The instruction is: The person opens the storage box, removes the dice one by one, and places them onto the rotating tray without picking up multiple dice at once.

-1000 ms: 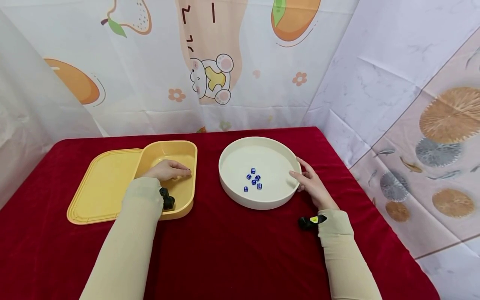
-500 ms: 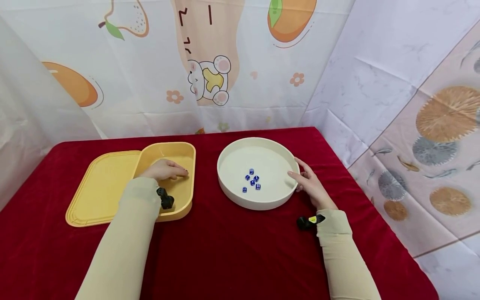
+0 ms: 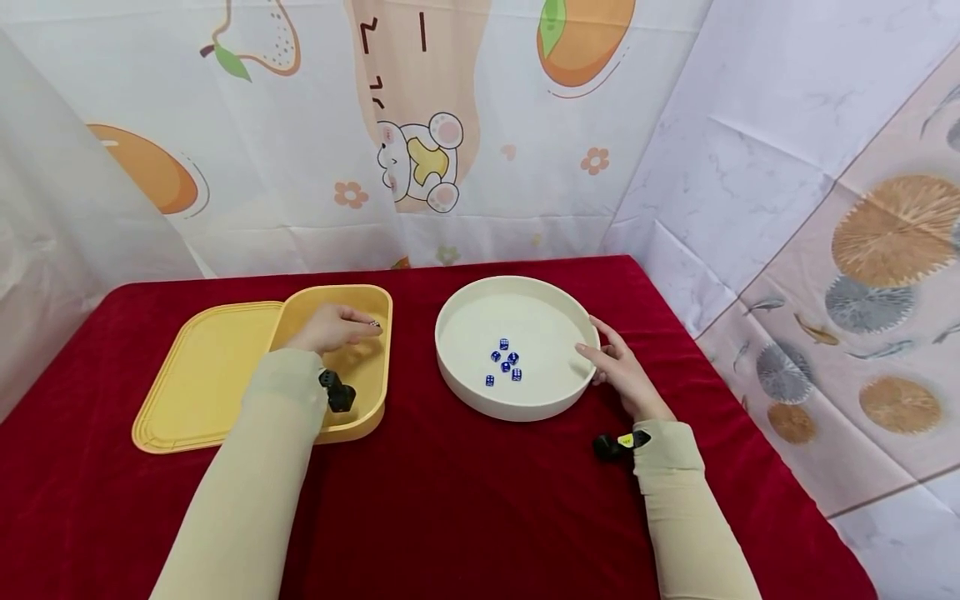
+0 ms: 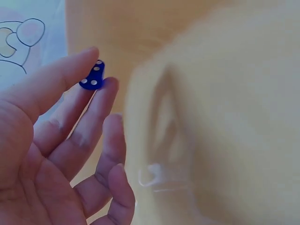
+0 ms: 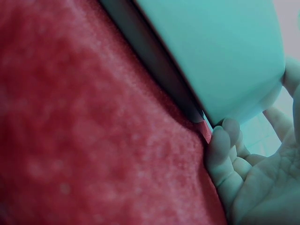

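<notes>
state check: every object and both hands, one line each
Left hand: over the yellow box, pinching one blue die.
Blue die: held between fingertips, off the box floor.
Yellow box: open, on the red cloth.
Yellow lid: off, flat beside the box.
White round tray: upright, holding five dice.
Five dice: loose in the tray.
Right hand: fingers on the tray's rim.

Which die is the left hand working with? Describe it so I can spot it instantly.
On the red cloth, find the yellow bin left of the white round tray. Above it, the left hand pinches one blue die at its fingertips, unlike the five dice lying in the tray.
</notes>
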{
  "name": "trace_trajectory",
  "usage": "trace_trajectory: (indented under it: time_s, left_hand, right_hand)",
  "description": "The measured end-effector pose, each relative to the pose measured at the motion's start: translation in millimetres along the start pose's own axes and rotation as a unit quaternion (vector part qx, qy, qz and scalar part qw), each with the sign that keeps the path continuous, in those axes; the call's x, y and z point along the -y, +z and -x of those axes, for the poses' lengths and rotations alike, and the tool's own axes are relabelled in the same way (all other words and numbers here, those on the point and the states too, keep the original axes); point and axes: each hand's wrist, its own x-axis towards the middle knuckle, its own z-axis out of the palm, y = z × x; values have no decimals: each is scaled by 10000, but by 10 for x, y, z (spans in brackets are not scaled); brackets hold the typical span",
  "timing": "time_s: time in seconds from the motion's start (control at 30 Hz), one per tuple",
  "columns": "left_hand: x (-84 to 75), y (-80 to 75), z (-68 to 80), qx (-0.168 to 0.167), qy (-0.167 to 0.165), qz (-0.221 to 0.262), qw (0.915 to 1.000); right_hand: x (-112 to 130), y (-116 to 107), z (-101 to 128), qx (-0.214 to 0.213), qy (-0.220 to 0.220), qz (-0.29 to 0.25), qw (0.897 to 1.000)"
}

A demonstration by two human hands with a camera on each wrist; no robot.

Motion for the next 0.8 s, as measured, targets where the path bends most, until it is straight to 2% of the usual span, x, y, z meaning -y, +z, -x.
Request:
trace_trajectory:
  time_s: [0.17, 0.27, 0.57, 0.8]
  left_hand:
    - [-96, -21, 38, -158, -228, 514, 9983]
    - [-143, -42, 51, -264, -251, 678, 9970]
    - [-394, -55, 130, -784, 348, 849, 9927]
    - [-630, 18, 162, -757, 404, 773, 9933]
  right_hand:
    - [-1, 6, 18, -10, -44, 59, 10000]
    - [-2, 6, 13, 13, -45, 58, 10000]
    - [7, -21, 15, 85, -61, 90, 9999]
    - [1, -27, 19, 214, -129, 174, 9995]
